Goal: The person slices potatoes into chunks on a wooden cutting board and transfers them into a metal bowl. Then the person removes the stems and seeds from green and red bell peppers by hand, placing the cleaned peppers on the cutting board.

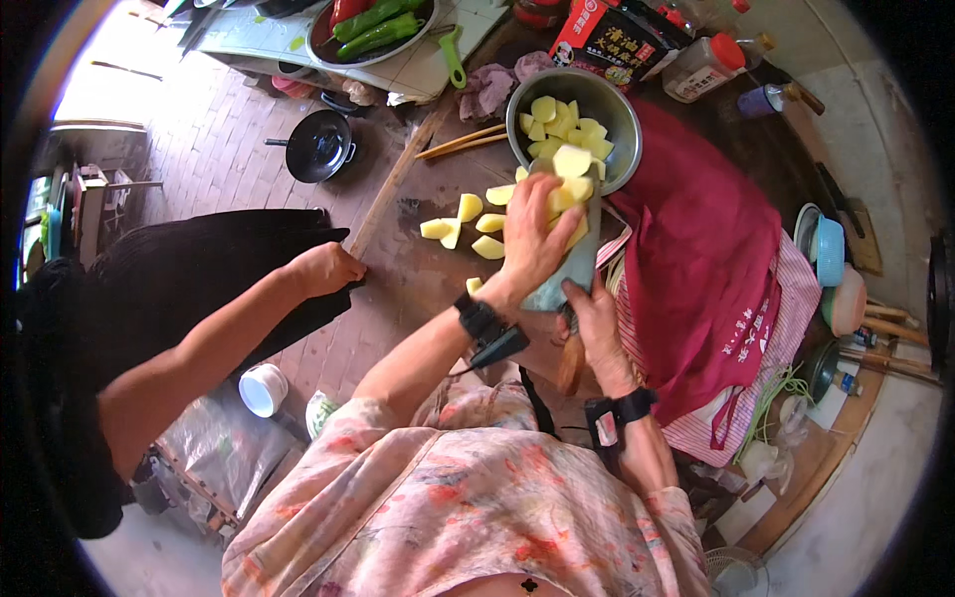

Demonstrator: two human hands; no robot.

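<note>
My right hand (595, 322) grips a cleaver near the base of its wooden handle (571, 364). The broad blade (553, 292) lies under several cut potato pieces and reaches to the rim of a steel bowl (635, 149). My left hand (533, 231), fingers spread, rests on the pieces on the blade, so part of them is hidden. More pale yellow potato chunks (578, 134) lie inside the bowl. Loose potato pieces (488, 248) are scattered on the brown tabletop (425, 291), left of my left hand.
Another person's hand (328, 267) touches the table edge at left. Chopsticks (466, 142) and a mauve cloth (489, 88) lie by the bowl. A maroon apron (694, 261) covers the right side. Jars (701, 67) stand behind; a wok (319, 146) is on the floor, and green peppers (380, 33) fill a basin.
</note>
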